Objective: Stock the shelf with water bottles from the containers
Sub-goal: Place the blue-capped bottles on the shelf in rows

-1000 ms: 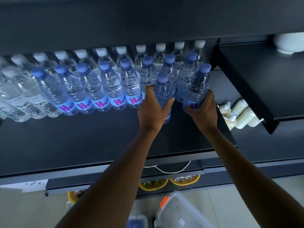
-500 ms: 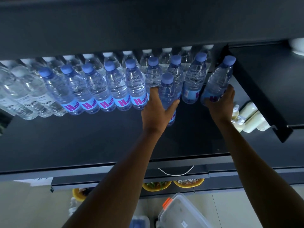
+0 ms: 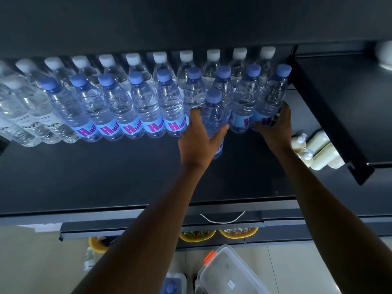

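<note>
A dark shelf [image 3: 106, 177] carries a row of blue-capped water bottles [image 3: 135, 107] with blue and pink labels, and a row of white-capped bottles [image 3: 161, 60] behind them. My left hand [image 3: 198, 141] grips one blue-capped bottle [image 3: 213, 111] that stands in front of the row. My right hand [image 3: 275, 128] holds the rightmost blue-capped bottle [image 3: 273, 94] at its lower part, upright at the right end of the row, close to the shelf's side bracket [image 3: 322, 115].
Cream pump bottles [image 3: 316, 151] lie on a lower shelf at the right. On the floor below stand a clear plastic container with an orange latch [image 3: 229, 272], another container holding blue-capped bottles [image 3: 172, 283], and yellow bowls [image 3: 237, 232] under the shelf edge.
My right hand has brought its tilted bottle leftward and upright into the right end of the row. My left hand keeps its hold on the front bottle.
</note>
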Demonstrator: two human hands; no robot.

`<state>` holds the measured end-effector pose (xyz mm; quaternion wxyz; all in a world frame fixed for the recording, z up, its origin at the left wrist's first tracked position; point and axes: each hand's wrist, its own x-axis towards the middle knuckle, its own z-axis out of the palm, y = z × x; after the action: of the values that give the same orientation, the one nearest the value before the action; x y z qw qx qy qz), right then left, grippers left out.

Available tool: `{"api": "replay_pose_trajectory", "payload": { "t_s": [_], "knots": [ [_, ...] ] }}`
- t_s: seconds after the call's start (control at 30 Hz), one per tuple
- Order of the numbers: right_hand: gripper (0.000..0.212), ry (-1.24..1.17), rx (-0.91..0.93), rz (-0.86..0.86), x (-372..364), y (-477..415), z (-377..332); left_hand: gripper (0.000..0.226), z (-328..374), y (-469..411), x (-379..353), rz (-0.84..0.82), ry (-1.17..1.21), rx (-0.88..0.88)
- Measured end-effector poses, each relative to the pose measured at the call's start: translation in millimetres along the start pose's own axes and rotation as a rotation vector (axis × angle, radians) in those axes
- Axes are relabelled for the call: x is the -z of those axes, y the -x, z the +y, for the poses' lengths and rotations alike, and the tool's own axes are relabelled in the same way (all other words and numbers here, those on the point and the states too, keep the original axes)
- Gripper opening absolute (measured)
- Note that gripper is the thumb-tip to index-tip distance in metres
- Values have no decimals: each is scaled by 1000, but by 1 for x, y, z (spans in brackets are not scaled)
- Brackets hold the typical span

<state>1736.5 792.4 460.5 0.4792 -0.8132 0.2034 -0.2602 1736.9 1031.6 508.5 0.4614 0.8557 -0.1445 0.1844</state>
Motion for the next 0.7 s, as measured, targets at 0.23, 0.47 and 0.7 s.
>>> {"api": "replay_pose_trajectory", "payload": {
  "t_s": [0.23, 0.47, 0.7],
  "knots": [
    [89, 127, -220, 80, -2, 20, -8, 73, -1, 9, 2, -38, 55, 50],
    [43, -80, 144, -365, -54, 117, -53, 76, -22, -1, 32, -289, 249, 0],
    [57, 119, 167, -530, -91, 158, -78, 72, -55, -3, 102, -442, 382, 58]
  ]
}}
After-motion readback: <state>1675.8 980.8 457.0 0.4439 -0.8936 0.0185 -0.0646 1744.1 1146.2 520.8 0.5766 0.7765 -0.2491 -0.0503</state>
